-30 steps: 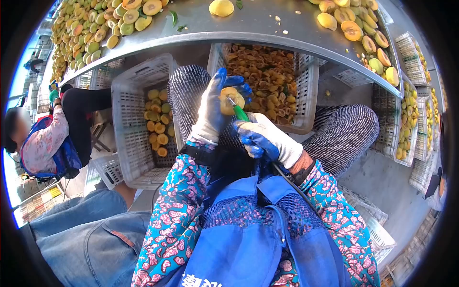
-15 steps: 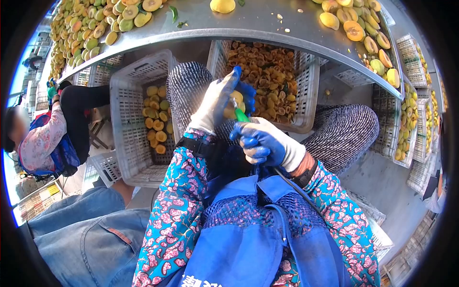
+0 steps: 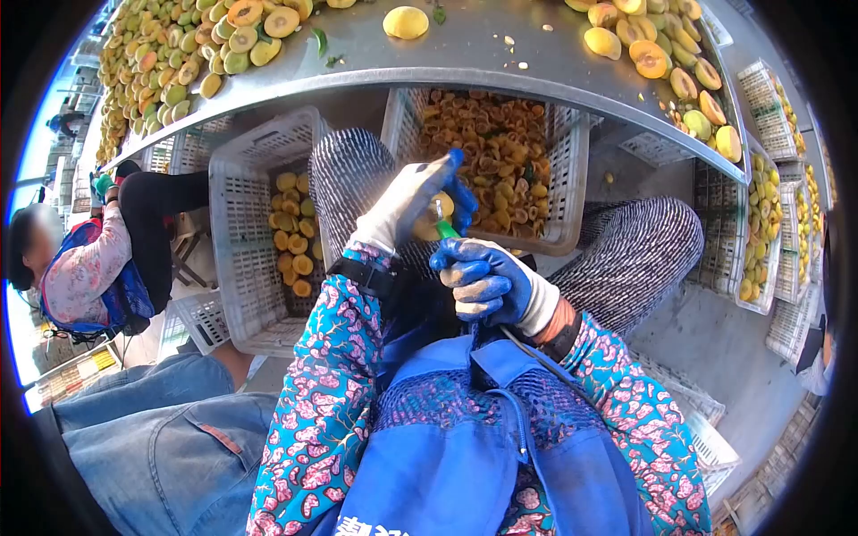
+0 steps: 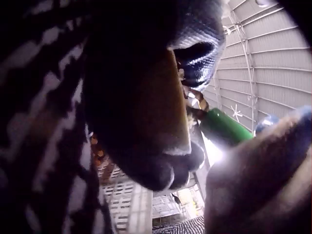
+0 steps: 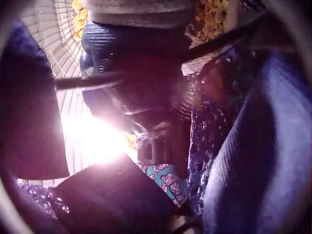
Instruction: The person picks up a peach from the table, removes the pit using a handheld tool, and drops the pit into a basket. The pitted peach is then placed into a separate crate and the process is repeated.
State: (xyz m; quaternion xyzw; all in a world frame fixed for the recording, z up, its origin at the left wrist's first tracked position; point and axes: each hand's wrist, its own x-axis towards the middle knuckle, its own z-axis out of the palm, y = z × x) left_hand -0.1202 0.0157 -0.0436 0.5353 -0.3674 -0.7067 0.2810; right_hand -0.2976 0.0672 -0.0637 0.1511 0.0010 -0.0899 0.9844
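Observation:
A halved yellow peach (image 3: 424,227) sits in my left hand (image 3: 399,202), whose gloved fingers curl round it over my lap. My right hand (image 3: 492,282), also in a white and blue glove, grips a pitting tool by its green handle (image 3: 446,230). The metal tip of the tool is at the cut face of the peach in the head view. From the left wrist, the peach half (image 4: 178,109) shows edge-on, with the green handle (image 4: 226,126) just beside it. The right wrist view is mostly glare and dark cloth; the tool is hidden there.
A crate (image 3: 567,210) of pitted halves stands ahead under the metal table (image 3: 357,54), which bears heaps of peach halves (image 3: 170,67). Another crate (image 3: 237,219) with halves is at my left. Beyond it sits another person (image 3: 89,259). Stacked crates (image 3: 755,241) line the right.
My left hand has turned so the cut face shows less from above. My right hand has shifted slightly down and right, with the tool still at the peach.

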